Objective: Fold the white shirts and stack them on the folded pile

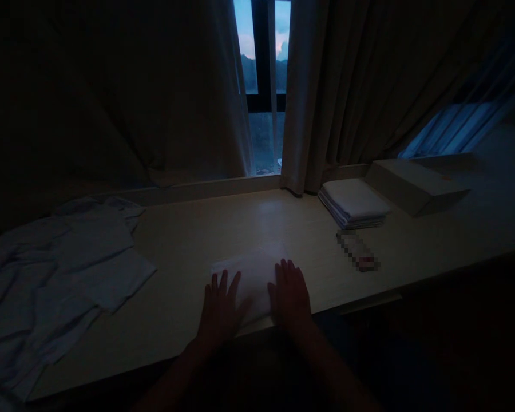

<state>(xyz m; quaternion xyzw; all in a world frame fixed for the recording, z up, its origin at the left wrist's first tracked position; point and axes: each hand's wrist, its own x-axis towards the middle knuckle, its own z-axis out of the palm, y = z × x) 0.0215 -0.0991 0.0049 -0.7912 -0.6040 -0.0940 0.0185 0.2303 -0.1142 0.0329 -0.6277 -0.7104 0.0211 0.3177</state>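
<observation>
A thin white piece, perhaps folded cloth (257,272), lies flat on the pale table near its front edge; the dim light hides its exact kind. My left hand (221,306) rests on its left side, fingers spread and the thumb blurred. On its right side lies my right hand (290,292), palm down with fingers stretched forward. Neither hand grips anything. To the right, a neat stack of folded white cloths (354,201) sits by the curtain. Crumpled white cloth (77,257) is heaped at the table's left end.
A pale box (420,183) stands behind the stack at the right. In front of the stack lies a small pixelated object (358,250). Dark curtains (343,80) hang along the table's back edge, parted at a window (264,68). The table's front edge (111,375) runs below my hands.
</observation>
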